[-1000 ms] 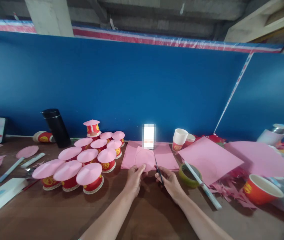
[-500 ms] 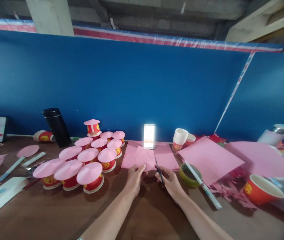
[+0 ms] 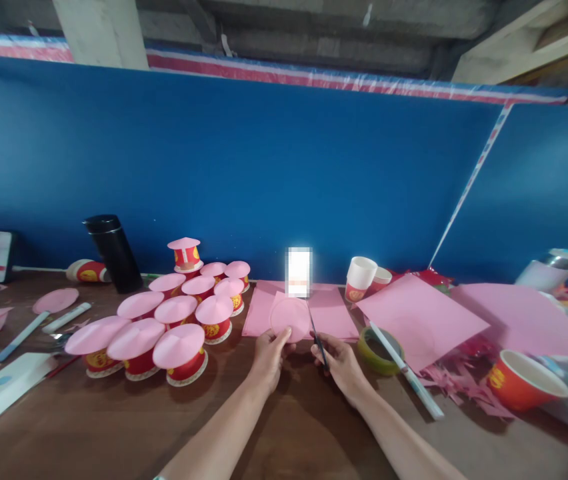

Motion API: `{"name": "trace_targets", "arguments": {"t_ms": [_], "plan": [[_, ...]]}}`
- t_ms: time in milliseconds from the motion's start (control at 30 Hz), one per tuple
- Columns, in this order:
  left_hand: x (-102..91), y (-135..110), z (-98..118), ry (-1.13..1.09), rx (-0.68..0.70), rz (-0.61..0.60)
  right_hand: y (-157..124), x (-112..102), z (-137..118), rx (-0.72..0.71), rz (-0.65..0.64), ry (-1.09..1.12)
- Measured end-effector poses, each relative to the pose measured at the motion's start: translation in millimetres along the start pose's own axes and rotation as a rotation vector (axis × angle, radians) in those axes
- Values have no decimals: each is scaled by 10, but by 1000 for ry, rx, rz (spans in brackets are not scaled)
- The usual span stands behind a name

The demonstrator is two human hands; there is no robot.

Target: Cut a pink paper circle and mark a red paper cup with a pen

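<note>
Pink paper bearing a round outline is at twelve o'clock from the point between the two hands. Its near edge is pinched by the left hand, thumb on top. The right hand grasps dark scissors, whose blades point to twelve along the paper's right side; whether they touch it I cannot tell. Larger pink sheets lie behind the paper on the brown worktop, and beyond them, also at twelve, glows a pixelated screen. Between nine and ten o'clock stands a cluster of red cups topped with pink paper cones. A black flask leans at ten. White cups sit between one and two; at three, a slim pale tool rests across a roll of tape.
</note>
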State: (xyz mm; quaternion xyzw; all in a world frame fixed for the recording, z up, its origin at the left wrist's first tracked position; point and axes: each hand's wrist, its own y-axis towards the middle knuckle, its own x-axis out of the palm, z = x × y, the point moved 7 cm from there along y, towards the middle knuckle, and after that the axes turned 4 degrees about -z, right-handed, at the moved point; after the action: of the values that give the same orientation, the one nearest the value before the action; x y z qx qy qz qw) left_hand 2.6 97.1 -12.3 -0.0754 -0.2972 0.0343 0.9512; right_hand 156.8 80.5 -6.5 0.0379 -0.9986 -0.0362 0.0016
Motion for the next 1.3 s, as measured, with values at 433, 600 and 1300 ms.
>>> {"name": "trace_targets", "arguments": {"t_ms": [433,600,1300], "plan": [[-3,17,-3,-14,24,-11,-13,2,4,9,-9,-34],[-12,16,-13,-7,21,1,-14,10,-3,18,-15,-25],[19,-6,10,43,22,-14,-54,26,-117,5,-16,9]]}}
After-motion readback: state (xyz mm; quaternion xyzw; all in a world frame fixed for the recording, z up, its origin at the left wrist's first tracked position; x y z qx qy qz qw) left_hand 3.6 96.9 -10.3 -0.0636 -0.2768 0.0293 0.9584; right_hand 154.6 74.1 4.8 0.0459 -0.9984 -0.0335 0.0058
